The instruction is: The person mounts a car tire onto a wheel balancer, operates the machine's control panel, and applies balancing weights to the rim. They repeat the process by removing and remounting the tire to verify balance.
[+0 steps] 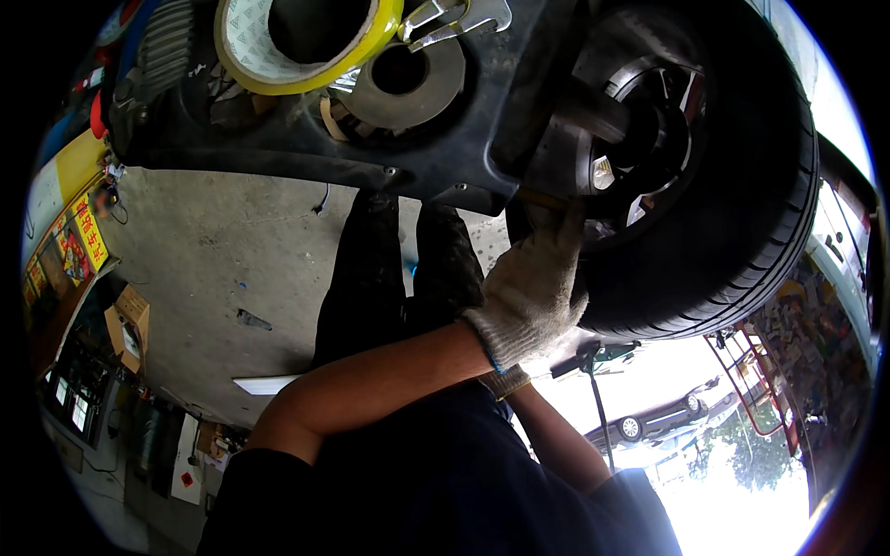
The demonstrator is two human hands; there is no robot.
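Note:
A car wheel (769, 232) with a black tyre stands at the right, mounted on the shaft (603, 116) of a dark wheel balancer (324, 153). My left hand (538, 283), in an off-white knitted glove, is up against the near inner side of the wheel. Its fingers stretch upward to the rim edge, next to a dull yellowish strip (545, 198); the fingertips are in shadow. Below it, my right hand (507, 380) shows only its glove cuff, and its fingers are hidden behind my left hand and wrist.
On the balancer's top lie a roll of yellow tape (380, 37), metal pliers (464, 23) and a grey ring-shaped disc (440, 88). An opened cardboard box (130, 324) is on the floor at the left. A dark stand (593, 361) rises below the tyre. Parked cars (649, 422) show outside.

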